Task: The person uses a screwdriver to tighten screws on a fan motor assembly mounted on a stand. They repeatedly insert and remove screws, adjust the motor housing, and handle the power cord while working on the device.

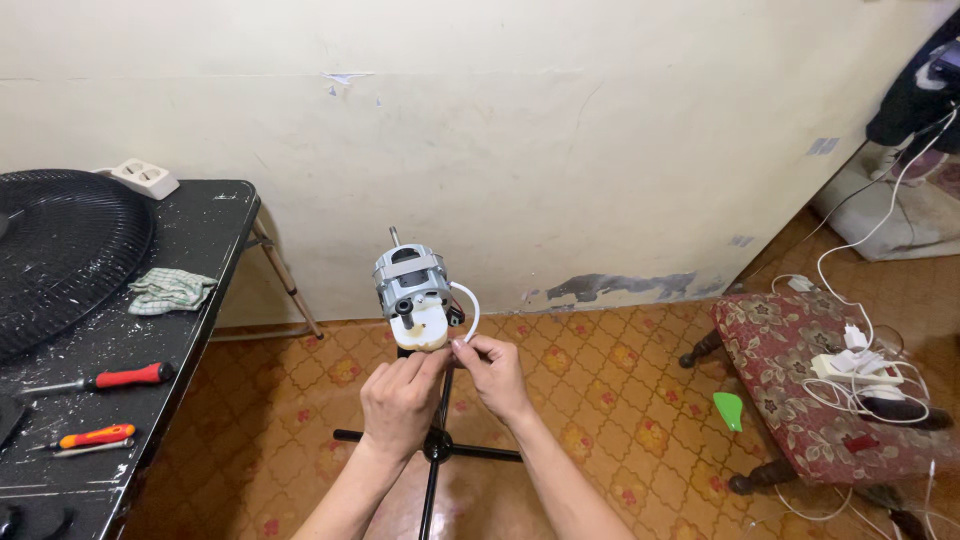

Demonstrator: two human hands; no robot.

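No packages, labels, signs or screens in view.

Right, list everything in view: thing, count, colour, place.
fan motor: one, grey with a white gearbox, on top of the stand, centre
white cable: one, looping from the motor's right side to the right hand
stand: one, black pole with cross base, on the tiled floor
fan grille: one, black, on the black table at left
screwdrivers: two, red and orange handles, on the table's near part
cloth: one, green checked, on the table
power strip: one, white, table's far corner
stool: one, red patterned, right, holding white chargers
left hand: under the motor
right hand: pinching the cable
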